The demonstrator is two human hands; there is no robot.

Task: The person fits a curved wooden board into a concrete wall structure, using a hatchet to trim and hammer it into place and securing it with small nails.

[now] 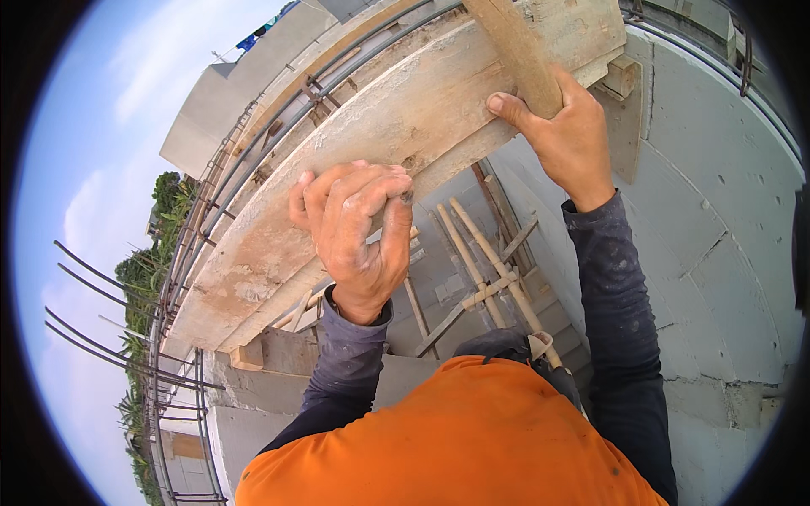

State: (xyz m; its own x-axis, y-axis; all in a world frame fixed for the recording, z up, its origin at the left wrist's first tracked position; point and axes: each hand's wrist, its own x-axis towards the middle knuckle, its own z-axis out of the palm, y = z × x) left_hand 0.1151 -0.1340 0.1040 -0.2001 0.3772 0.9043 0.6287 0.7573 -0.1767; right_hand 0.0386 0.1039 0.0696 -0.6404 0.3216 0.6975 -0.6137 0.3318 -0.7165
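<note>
A long wooden formwork plank (pixel 337 185), smeared with dried cement, runs from lower left to upper right in front of me. My left hand (pixel 354 223) is closed against its face, fingers curled and thumb drawn in to them. Something dark shows at the thumb tip; what the fingers hold, if anything, I cannot make out. My right hand (pixel 569 139) grips the near end of a wooden stick (pixel 515 55), thumb along one side and fingers hidden behind. The stick slants across the plank's right part, and its far end leaves the view.
Steel rebar (pixel 337 80) runs along the plank's far side, and bent bar ends (pixel 110 282) stick out at left. Below the plank stand bamboo poles (pixel 485 261) with cross braces. A grey block wall (pixel 709 219) rises at right. Small wood blocks (pixel 620 78) sit at the plank's ends.
</note>
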